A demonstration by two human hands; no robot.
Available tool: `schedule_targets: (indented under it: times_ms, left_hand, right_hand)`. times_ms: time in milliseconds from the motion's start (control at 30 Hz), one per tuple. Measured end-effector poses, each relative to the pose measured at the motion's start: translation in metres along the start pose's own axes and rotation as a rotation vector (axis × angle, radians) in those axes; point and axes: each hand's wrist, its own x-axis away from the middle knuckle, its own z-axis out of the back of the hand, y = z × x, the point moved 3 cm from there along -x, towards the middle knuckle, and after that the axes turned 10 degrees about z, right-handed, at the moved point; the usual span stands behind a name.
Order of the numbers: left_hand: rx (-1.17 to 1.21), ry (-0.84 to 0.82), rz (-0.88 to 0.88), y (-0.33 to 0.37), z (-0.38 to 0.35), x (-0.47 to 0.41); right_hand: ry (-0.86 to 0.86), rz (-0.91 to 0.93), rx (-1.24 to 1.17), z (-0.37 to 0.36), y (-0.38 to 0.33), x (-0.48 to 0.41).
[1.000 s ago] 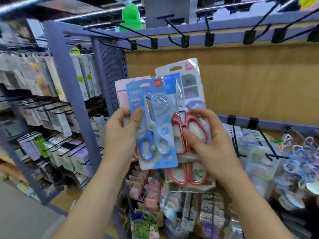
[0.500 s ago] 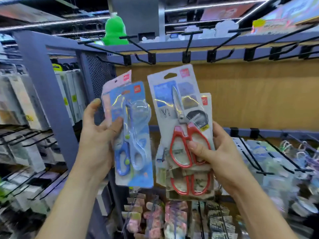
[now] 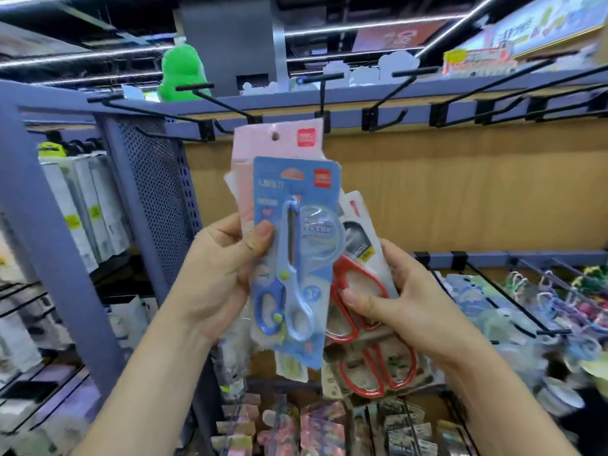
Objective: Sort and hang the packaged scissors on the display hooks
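Observation:
My left hand (image 3: 220,274) grips a blue pack of child scissors (image 3: 296,245), thumb across its front. Behind it rises a pink pack (image 3: 279,143), whose hang hole reaches up to the top rail. My right hand (image 3: 404,301) holds packs of red-handled scissors (image 3: 358,291), thumb pressed on the red handles. A second red pair (image 3: 378,370) shows lower in the same bundle. The blue pack overlaps the red packs' left side. A row of black display hooks (image 3: 388,113) sticks out from the blue rail just above the packs.
Bare wooden back panel (image 3: 460,192) lies behind the packs. Lower hooks at right (image 3: 513,304) carry small packaged goods. A perforated blue upright (image 3: 154,205) and shelves of white packs stand left. A green plush toy (image 3: 182,72) sits on top. More packs hang below.
The two bundles, held apart half a second ago, have come together, the blue pack now overlapping the red ones. The pink pack has risen behind the blue pack toward the top hooks.

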Motion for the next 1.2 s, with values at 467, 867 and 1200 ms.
schedule_targets:
  times_ms: [467, 867, 1200]
  left_hand:
    - [0.122, 0.345, -0.150, 0.007, -0.006, -0.012]
    - [-0.280, 0.382, -0.224, 0.027, 0.015, 0.021]
    - [-0.387, 0.356, -0.146, 0.018, 0.014, 0.036]
  right_hand:
    - [-0.122, 0.021, 0.480, 0.029, -0.003, 0.002]
    - [0.154, 0.091, 0.133, 0.053, -0.016, -0.015]
    - [0.366, 0.204, 0.021, 0.029, -0.049, -0.052]
